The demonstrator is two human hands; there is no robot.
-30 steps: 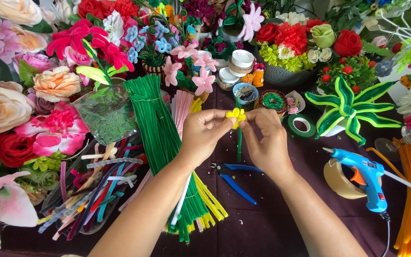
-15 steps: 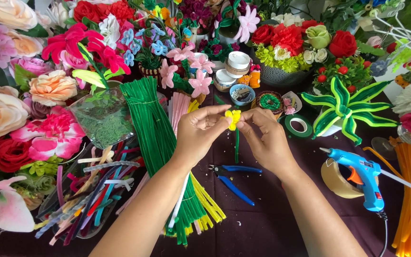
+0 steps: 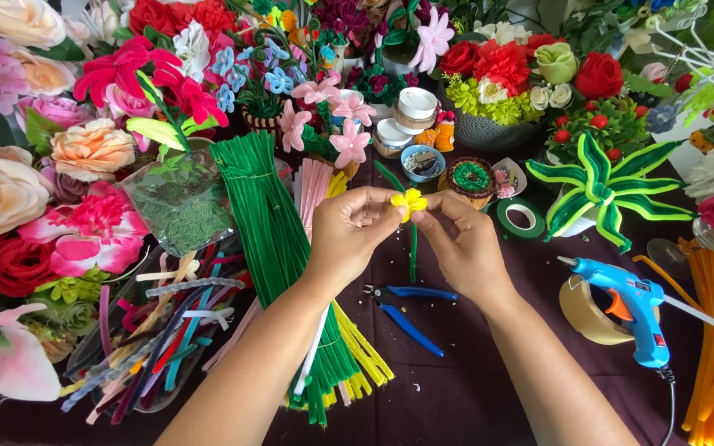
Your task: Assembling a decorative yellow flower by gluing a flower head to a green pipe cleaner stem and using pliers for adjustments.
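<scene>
Left hand [image 3: 355, 230] and right hand [image 3: 459, 241] meet above the bench [image 3: 473, 388], each grip pinched shut on a small yellow pipe-cleaner flower [image 3: 409, 201]; its green stem [image 3: 413, 252] hangs between the palms. Blue-handled pliers [image 3: 411, 310] lie just below. A green pipe-cleaner bundle [image 3: 270, 239] bounds the left, a blue glue gun [image 3: 628, 306] the right. Artificial flowers crowd the far edge.
</scene>
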